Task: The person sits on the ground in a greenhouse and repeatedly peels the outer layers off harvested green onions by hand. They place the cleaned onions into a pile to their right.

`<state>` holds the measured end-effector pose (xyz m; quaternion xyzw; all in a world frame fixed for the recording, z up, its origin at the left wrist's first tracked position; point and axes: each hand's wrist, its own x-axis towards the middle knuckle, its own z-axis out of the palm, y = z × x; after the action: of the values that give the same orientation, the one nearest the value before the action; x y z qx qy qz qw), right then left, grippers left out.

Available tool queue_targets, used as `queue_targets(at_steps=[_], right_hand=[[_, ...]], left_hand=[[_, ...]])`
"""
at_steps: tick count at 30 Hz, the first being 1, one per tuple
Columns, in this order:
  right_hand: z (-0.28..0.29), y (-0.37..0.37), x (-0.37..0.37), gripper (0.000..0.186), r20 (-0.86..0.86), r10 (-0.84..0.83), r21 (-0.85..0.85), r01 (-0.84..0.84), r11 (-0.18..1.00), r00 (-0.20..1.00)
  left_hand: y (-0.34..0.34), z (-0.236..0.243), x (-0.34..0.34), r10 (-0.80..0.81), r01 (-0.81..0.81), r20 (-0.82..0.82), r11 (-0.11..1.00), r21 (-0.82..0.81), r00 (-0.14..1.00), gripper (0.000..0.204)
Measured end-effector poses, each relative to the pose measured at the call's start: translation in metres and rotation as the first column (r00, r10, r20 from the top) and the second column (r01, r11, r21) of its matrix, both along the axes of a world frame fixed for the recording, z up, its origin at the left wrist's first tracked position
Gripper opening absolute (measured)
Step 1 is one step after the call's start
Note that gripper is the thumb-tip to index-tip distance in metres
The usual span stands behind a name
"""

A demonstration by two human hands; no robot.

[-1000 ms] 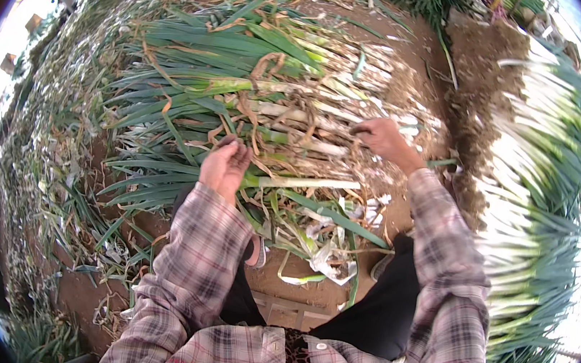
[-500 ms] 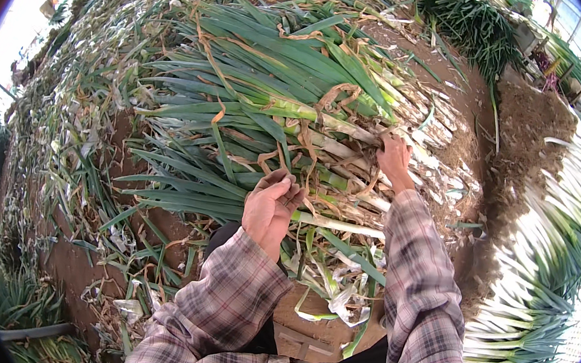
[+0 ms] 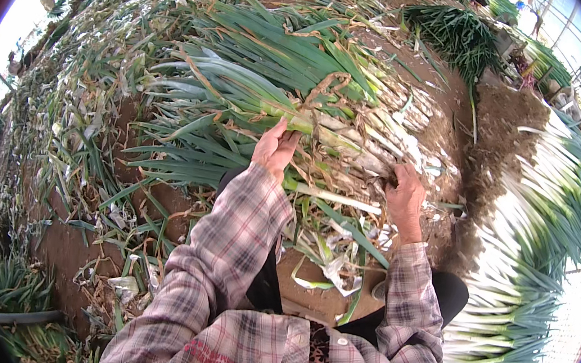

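Note:
A pile of untrimmed leeks (image 3: 285,47) lies in front of me, green leaves to the left and soil-covered white ends to the right. My left hand (image 3: 276,149) is closed around one leek (image 3: 345,147) where its leaves meet the stalk. My right hand (image 3: 405,199) has its fingers bent in at the root end of that leek, which hides the fingertips. Dry brown leaves hang along the stalk. Just below it, a cleaner white leek (image 3: 339,198) rests on the near edge of the pile.
To the right, a long row of cleaned leeks (image 3: 513,260) lies beside a ridge of soil (image 3: 501,149). Peeled leaves and scraps (image 3: 87,127) litter the ground at left. Another bundle of leeks (image 3: 457,39) lies at the far right. More scraps (image 3: 331,266) lie between my knees.
My left hand has moved up and taken hold of the leek's upper stalk. My right hand has come nearer to me, toward the root end. The leek has swung slightly toward me.

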<state>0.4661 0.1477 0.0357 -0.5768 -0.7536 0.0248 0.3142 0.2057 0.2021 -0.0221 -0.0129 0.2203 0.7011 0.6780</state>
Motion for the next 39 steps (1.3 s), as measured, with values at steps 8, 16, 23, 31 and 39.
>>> queue_targets(at_steps=[8,16,23,31,39], right_hand=[[-0.021,-0.048,-0.032,0.047,-0.515,0.290,-0.132,-0.409,0.903,0.806],[-0.014,-0.080,-0.082,0.024,-0.683,0.195,-0.007,-0.273,0.962,0.704],[-0.016,-0.103,-0.075,0.015,-0.571,0.226,0.010,-0.268,0.963,0.789],[-0.147,-0.109,-0.043,0.024,0.024,-0.040,-0.769,0.044,0.638,0.999],[-0.127,-0.082,-0.039,0.044,-0.413,0.207,-0.344,-0.363,0.866,0.887]], left_hand=[[-0.055,0.002,0.018,-0.077,0.096,-0.204,0.992,0.085,0.976,0.029],[-0.119,0.027,0.050,-0.076,0.132,-0.341,0.981,0.144,0.937,0.044],[-0.129,0.044,0.035,0.061,0.045,-0.463,0.975,0.216,0.884,0.034],[-0.123,0.047,0.011,0.262,-0.082,-0.538,0.938,0.335,0.801,0.032],[-0.109,0.069,-0.014,0.431,-0.127,-0.410,0.798,0.589,0.804,0.036]])
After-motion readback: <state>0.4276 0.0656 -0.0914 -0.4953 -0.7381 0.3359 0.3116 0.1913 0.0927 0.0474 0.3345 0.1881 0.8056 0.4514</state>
